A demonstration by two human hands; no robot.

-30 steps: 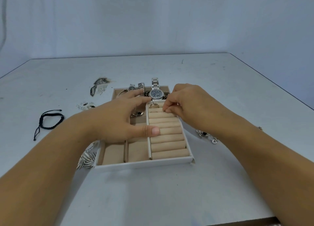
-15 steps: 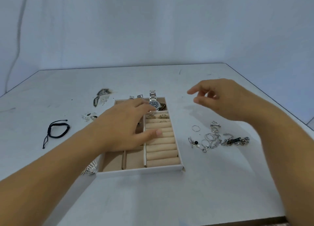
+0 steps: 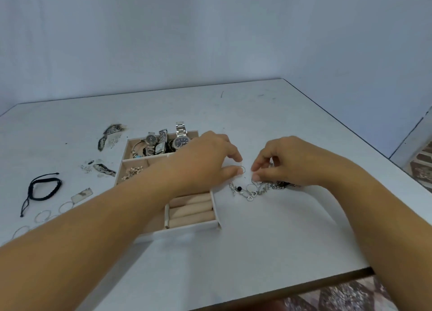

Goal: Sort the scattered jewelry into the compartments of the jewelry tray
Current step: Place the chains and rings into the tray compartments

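A white table (image 3: 257,123) stands against a pale blue-grey wall (image 3: 210,30). The jewelry tray (image 3: 187,231) is white outside and beige inside, with beige ring rolls (image 3: 191,209). The large watch (image 3: 181,133) is silver with a dark blue dial. The cord bracelet (image 3: 44,189) is black. The flat pieces (image 3: 112,130) are mottled black and white. The loose jewelry pile (image 3: 259,190) is silver, with one black bead (image 3: 239,188). The floor tiles (image 3: 350,296) have a brown and grey pattern.

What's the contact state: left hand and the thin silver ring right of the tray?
Touching. Head view: the left hand pinches the thin silver ring between thumb tip and index finger; no gap shows.
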